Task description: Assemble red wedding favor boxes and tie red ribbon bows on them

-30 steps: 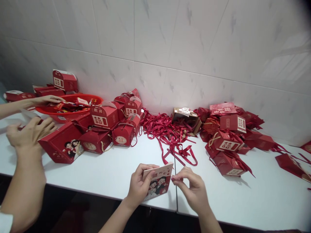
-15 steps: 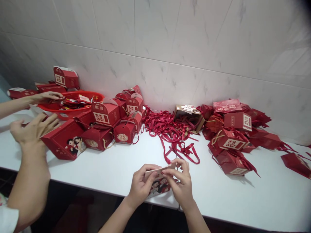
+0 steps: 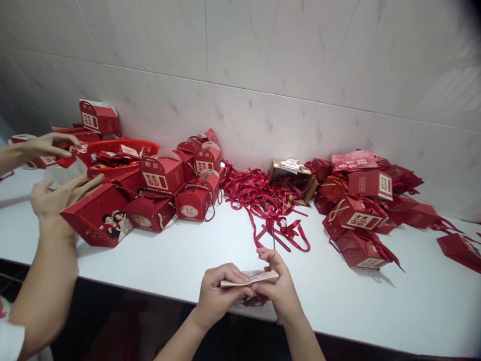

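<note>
At the table's front edge, a small paper gift box (image 3: 252,302) with a printed cartoon couple is between my hands. Its pale top edges are pressed together and tilted toward me. My left hand (image 3: 220,291) grips the left end, thumb below and fingers over the top. On the right end, my right hand (image 3: 281,291) pinches the edge between thumb and fingers, with its index finger raised. Most of the box's front is hidden under my hands. Just beyond lie loose red ribbons (image 3: 289,228).
A co-worker's hands (image 3: 62,193) are at the left, one holding a small wrapped piece above a red basin (image 3: 150,145) of sweets. Red gift boxes (image 3: 161,173) stack left of a ribbon heap (image 3: 251,188). An open carton (image 3: 310,188) and ribboned boxes (image 3: 361,220) stand right.
The box in my hands has tipped, so its top edge now faces up and less of its front shows. The co-worker's far hand has lifted a small wrapped piece from the basin.
</note>
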Tool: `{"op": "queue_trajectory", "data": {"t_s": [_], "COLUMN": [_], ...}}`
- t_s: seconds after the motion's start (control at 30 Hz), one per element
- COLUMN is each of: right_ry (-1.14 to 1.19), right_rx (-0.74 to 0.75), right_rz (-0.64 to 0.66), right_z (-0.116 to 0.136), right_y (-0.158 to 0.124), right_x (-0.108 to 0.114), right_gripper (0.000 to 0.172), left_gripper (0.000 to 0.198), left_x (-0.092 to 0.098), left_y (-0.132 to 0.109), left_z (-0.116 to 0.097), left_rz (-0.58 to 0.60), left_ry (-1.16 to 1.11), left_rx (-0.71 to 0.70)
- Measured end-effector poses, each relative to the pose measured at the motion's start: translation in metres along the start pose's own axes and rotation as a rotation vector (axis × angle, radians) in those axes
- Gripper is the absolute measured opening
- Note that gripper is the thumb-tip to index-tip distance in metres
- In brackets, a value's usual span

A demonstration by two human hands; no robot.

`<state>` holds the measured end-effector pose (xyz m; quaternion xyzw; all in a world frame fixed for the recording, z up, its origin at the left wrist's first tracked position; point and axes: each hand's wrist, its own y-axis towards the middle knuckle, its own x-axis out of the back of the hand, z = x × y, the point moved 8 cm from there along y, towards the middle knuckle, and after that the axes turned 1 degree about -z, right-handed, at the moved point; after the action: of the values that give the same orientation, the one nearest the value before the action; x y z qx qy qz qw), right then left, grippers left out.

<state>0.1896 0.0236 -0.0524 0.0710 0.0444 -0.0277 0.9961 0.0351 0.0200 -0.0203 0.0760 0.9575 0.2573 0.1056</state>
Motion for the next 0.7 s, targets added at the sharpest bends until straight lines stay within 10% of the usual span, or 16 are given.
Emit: {"op": "queue_trajectory", "data": {"t_s": [0.33,0.7], "right_ry": [-0.151,-0.342], "right_rx": [0.243,0.187], "right_rz": [-0.125,-0.191], "right_z": [-0.005,-0.006], "right_y": [-0.024,-0.043], "right_x": [0.028,0.052], "right_gripper": [0.067,0.012], "left_gripper": [0.019,0.012], "left_x": [0.003,0.003], "left_y": [-0.001,0.003], "left_z": [0.006,0.003], "left_rz": [-0.034,-0.086], "left_ry": [0.062,0.193], "left_rx": [0.022,0.025]}}
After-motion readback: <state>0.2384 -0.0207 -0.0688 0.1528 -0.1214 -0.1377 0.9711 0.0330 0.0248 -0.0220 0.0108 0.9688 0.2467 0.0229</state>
